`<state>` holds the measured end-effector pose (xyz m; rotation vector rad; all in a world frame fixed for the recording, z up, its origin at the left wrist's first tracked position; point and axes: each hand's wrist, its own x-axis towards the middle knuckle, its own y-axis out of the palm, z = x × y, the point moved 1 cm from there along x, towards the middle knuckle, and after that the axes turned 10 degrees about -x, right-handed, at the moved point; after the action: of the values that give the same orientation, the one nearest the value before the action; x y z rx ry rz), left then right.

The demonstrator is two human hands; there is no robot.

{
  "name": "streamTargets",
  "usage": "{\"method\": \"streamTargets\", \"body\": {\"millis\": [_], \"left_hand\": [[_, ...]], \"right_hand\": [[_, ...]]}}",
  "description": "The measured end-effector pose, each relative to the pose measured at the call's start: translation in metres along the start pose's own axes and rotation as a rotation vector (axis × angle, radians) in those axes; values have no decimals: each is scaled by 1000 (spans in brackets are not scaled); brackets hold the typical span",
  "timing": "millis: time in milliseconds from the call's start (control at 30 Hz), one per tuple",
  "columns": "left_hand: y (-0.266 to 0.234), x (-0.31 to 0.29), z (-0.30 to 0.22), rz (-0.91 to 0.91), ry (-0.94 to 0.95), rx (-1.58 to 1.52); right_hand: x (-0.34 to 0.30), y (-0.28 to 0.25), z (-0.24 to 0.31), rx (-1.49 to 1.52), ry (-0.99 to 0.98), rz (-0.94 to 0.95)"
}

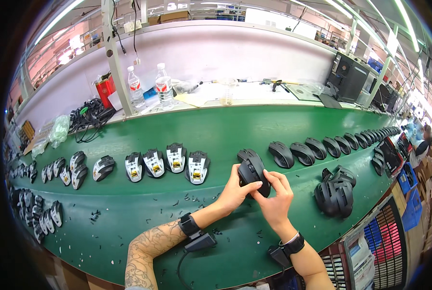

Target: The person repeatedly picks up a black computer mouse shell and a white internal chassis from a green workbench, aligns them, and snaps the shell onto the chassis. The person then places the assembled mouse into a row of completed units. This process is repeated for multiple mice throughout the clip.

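Observation:
Between both hands I hold a black computer mouse [252, 170] just above the green bench. My left hand [236, 190] is closed around its left side, thumb lying over the near end. From the right, my right hand [277, 197] grips the same mouse, its fingers along the side and its thumb close to the left one. The undersides of my fingers are hidden. To the left stands a row of grey-and-black mouse bodies [198, 167] with yellow parts showing in their openings. On the right, a line of black mice [280, 154] curves away into the distance.
A pile of black mice [334, 193] lies right of my hands. Small black scraps [192, 198] are scattered over the green bench [177, 241]. More mice [55, 213] sit far left. Water bottles [165, 87] stand on the back shelf; a plastic crate [387, 237] is lower right.

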<state>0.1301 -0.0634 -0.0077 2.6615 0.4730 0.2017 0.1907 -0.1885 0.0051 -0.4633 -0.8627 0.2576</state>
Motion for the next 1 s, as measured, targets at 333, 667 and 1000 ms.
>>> {"method": "streamTargets", "body": {"millis": [333, 667, 1000], "left_hand": [[-20, 8, -19, -219, 168, -333], [-18, -1, -27, -140, 54, -417], [-23, -4, -18, -182, 80, -314]], "right_hand": [[-6, 21, -15, 527, 436, 228], [-16, 32, -27, 977, 636, 287], [-8, 30, -18, 1047, 700, 334]]}}
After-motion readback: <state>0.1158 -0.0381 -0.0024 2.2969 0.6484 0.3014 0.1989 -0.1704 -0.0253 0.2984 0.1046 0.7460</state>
